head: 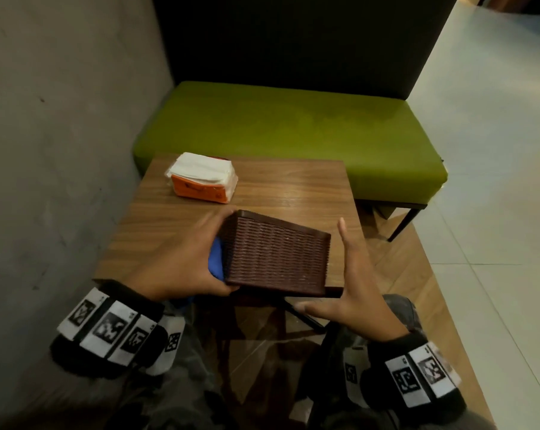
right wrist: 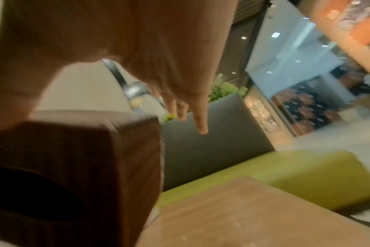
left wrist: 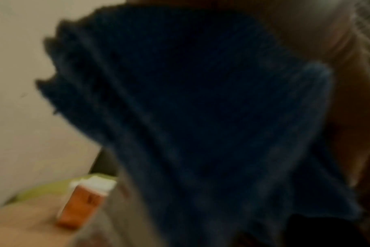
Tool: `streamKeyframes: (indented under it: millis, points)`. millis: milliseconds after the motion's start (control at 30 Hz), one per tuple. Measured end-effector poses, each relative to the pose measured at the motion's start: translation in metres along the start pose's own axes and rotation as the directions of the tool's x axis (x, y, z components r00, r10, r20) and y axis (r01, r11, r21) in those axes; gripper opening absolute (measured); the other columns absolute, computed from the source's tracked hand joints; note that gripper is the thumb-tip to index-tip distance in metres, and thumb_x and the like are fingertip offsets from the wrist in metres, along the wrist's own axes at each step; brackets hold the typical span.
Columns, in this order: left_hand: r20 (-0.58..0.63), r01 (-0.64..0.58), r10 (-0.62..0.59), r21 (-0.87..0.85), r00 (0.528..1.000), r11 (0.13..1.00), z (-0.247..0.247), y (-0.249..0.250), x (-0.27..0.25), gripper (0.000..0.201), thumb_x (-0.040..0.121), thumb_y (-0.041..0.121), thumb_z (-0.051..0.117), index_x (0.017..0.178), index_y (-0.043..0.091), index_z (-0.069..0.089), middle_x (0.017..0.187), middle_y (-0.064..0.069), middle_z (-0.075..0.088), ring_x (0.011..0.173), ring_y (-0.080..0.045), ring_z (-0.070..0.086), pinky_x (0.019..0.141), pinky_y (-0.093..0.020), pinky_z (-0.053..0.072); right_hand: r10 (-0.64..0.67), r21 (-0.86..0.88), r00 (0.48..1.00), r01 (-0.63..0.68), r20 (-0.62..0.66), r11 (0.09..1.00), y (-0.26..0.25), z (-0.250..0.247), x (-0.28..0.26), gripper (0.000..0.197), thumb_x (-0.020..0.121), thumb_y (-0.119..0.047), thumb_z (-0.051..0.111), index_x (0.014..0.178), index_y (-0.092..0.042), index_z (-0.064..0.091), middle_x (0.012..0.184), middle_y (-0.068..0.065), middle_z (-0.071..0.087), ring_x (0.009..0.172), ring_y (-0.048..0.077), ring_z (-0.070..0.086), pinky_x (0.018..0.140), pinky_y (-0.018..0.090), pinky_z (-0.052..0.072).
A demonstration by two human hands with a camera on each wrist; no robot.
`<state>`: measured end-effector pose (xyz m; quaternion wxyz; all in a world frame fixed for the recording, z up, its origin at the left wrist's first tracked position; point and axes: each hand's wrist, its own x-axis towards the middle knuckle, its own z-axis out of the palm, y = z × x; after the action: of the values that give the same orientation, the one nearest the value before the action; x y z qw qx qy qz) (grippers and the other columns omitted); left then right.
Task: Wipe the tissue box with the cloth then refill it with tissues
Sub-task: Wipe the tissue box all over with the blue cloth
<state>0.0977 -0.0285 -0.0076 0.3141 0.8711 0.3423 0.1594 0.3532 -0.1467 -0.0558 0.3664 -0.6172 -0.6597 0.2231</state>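
A brown woven tissue box is held tilted above the near edge of the wooden table. My left hand grips the box's left end, thumb below and fingers over the far edge, with the blue cloth pressed between palm and box. The cloth fills the blurred left wrist view. My right hand is at the box's right end with straight fingers pointing away and the thumb by the lower corner. The box shows a dark oval opening. An orange pack of white tissues lies at the table's far left.
A green bench seat with a dark backrest stands beyond the table. A grey wall runs along the left. Pale floor tiles lie to the right. My knees are below the table's near edge.
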Motion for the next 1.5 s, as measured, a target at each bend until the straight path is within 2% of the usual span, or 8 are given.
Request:
streamKeyframes:
  millis: [167, 400, 600, 767, 867, 1000, 1267, 1500]
  points:
    - [0.05, -0.07, 0.055, 0.415, 0.997, 0.907, 0.013, 0.022, 0.006, 0.108, 0.053, 0.047, 0.074, 0.141, 0.034, 0.014, 0.143, 0.017, 0.022, 0.11, -0.014, 0.054, 0.076, -0.038, 0.054, -0.052, -0.245, 0.997, 0.063, 0.049, 0.968, -0.037, 0.047, 0.015, 0.133, 0.059, -0.058, 0.077, 0.149, -0.031, -0.017, 0.162, 0.002, -0.007, 0.15, 0.02, -0.007, 0.117, 0.06, 0.015]
    - [-0.117, -0.081, 0.075, -0.047, 0.99, 0.996, 0.013, 0.008, 0.006, 0.103, 0.055, 0.049, 0.083, 0.142, 0.038, 0.027, 0.145, 0.01, 0.035, 0.133, -0.002, 0.036, 0.11, -0.027, 0.034, -0.028, -0.07, 0.97, 0.012, -0.24, 0.997, -0.025, 0.05, 0.019, 0.098, 0.06, -0.053, 0.08, 0.136, -0.017, 0.03, 0.126, 0.001, 0.045, 0.118, 0.016, 0.044, 0.1, 0.04, 0.041]
    - [-0.752, -0.163, -0.177, -0.354, 0.635, 0.921, 0.01, 0.035, 0.013, 0.021, 0.084, 0.036, 0.065, 0.099, 0.023, 0.064, 0.11, -0.004, 0.063, 0.107, -0.005, 0.058, 0.096, -0.022, 0.044, -0.052, 0.011, 0.95, 0.058, -0.307, 0.998, -0.018, 0.051, 0.015, 0.095, 0.056, -0.05, 0.082, 0.132, -0.033, 0.027, 0.122, -0.027, 0.033, 0.117, 0.002, 0.039, 0.102, 0.022, 0.033]
    - [-0.44, -0.276, 0.292, 0.1, 0.849, 0.956, 0.071, 0.061, 0.003, 0.038, 0.084, 0.037, 0.066, 0.12, 0.023, 0.061, 0.14, -0.004, 0.043, 0.128, -0.019, 0.043, 0.107, -0.036, 0.036, -0.045, 0.065, 0.946, 0.07, -0.322, 0.995, -0.018, 0.06, 0.015, 0.089, 0.064, -0.054, 0.072, 0.135, -0.036, 0.022, 0.126, -0.027, 0.03, 0.119, -0.005, 0.037, 0.1, 0.006, 0.027]
    - [-0.458, -0.23, 0.271, 0.144, 0.847, 0.962, 0.072, 0.041, 0.01, 0.038, 0.09, 0.035, 0.059, 0.125, 0.022, 0.058, 0.141, -0.004, 0.044, 0.131, -0.019, 0.042, 0.107, -0.049, 0.034, -0.084, 0.053, 0.939, 0.108, -0.334, 0.993, -0.014, 0.058, 0.012, 0.096, 0.059, -0.049, 0.084, 0.135, -0.019, 0.033, 0.128, -0.006, 0.042, 0.117, 0.008, 0.046, 0.1, 0.013, 0.033]
    - [-0.705, -0.009, -0.077, -0.118, 0.705, 0.993, 0.055, 0.026, 0.029, 0.034, 0.089, 0.031, 0.057, 0.117, 0.014, 0.063, 0.126, -0.006, 0.054, 0.118, -0.011, 0.051, 0.101, -0.027, 0.042, -0.098, 0.053, 0.938, 0.122, -0.334, 0.991, -0.018, 0.057, 0.009, 0.101, 0.055, -0.05, 0.087, 0.134, -0.017, 0.033, 0.127, 0.0, 0.043, 0.118, 0.017, 0.048, 0.101, 0.024, 0.039]
    - [-0.525, -0.278, 0.329, 0.176, 0.785, 0.944, 0.075, 0.065, 0.017, 0.032, 0.087, 0.021, 0.065, 0.117, 0.01, 0.066, 0.131, -0.01, 0.054, 0.123, -0.017, 0.051, 0.105, -0.029, 0.041, -0.154, -0.004, 0.92, 0.163, -0.36, 0.987, -0.024, 0.056, 0.016, 0.078, 0.076, -0.055, 0.068, 0.136, -0.015, 0.037, 0.128, -0.012, 0.04, 0.119, 0.009, 0.046, 0.103, 0.029, 0.04]
    - [-0.735, -0.003, -0.03, -0.044, 0.678, 0.999, 0.06, 0.038, 0.031, 0.028, 0.088, 0.023, 0.059, 0.112, 0.01, 0.066, 0.124, -0.009, 0.056, 0.118, -0.003, 0.046, 0.101, -0.011, 0.036, -0.126, 0.059, 0.934, 0.154, -0.334, 0.986, -0.019, 0.055, 0.012, 0.097, 0.058, -0.049, 0.085, 0.134, -0.017, 0.032, 0.129, -0.001, 0.043, 0.119, 0.02, 0.049, 0.1, 0.037, 0.043]
